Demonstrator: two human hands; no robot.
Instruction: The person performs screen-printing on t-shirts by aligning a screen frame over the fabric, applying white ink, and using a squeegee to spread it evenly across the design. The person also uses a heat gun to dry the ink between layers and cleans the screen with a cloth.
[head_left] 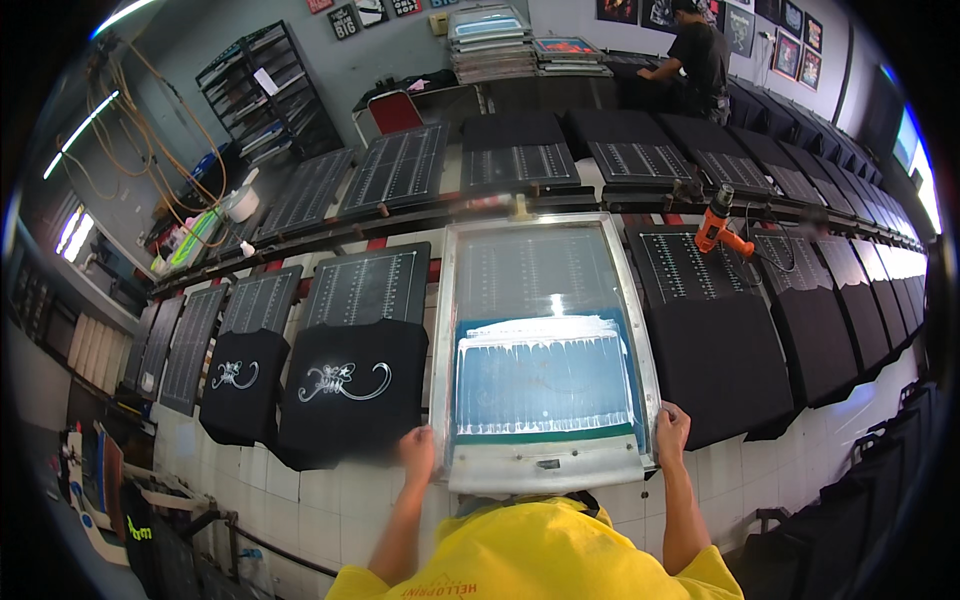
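Note:
A silk-screen frame (545, 465) with metal bars lies in front of me, its blue mesh streaked with white ink (545, 328). The thickest ink forms a band across the middle of the mesh. At the near left corner, my left hand (417, 455) has its fingers closed on the frame's side. My right hand (673, 428) grips the opposite side bar near the right corner. Whatever lies beneath the screen is mostly hidden. Left of it, a black T-shirt (325, 430) bears a white curling print, and a smaller-looking printed black shirt (240, 408) lies farther left.
Black boards (400, 165) line both sides of a long rail, several covered with plain black shirts (715, 360). An orange heat gun (715, 238) stands to the right of the screen. Stacked frames (490, 50) and a person in dark clothes (700, 60) are at the back.

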